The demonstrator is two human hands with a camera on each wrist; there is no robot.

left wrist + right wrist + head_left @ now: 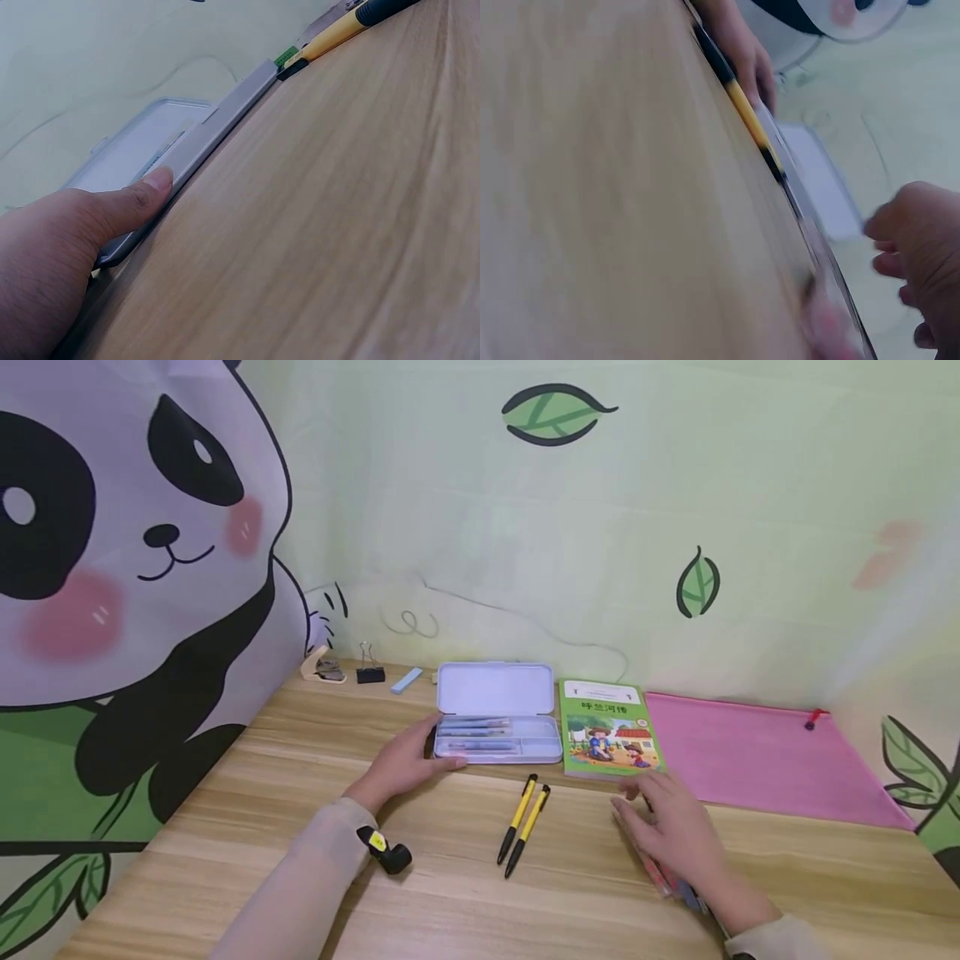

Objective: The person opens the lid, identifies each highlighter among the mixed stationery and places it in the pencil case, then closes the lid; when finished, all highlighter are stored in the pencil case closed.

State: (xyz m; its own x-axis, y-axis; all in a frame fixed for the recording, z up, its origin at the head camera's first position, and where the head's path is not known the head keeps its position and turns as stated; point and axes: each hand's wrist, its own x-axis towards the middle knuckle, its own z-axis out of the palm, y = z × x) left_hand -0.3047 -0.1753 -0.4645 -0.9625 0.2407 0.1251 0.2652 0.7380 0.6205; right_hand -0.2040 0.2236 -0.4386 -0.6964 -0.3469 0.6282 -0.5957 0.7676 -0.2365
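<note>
My left hand (405, 760) grips the left end of an open white pencil case (542, 749), its thumb along the front edge. In the left wrist view the thumb presses the case's side wall (217, 124). Several slim pens (474, 732) lie in the case's left compartments. My right hand (675, 827) is held over a few red and blue slim items (667, 883), which it partly hides. In the right wrist view the right hand's fingers (891, 262) hang loosely curled with nothing between them. Two yellow-and-black pens (517, 818) lie between the hands.
A green picture book (611, 735) lies right of the case, beside a pink zip pouch (757, 760). Along the back left are a stapler (322, 667), a black binder clip (371, 675) and a small blue bar (407, 680). A panda-printed backdrop rises behind the wooden table (300, 760).
</note>
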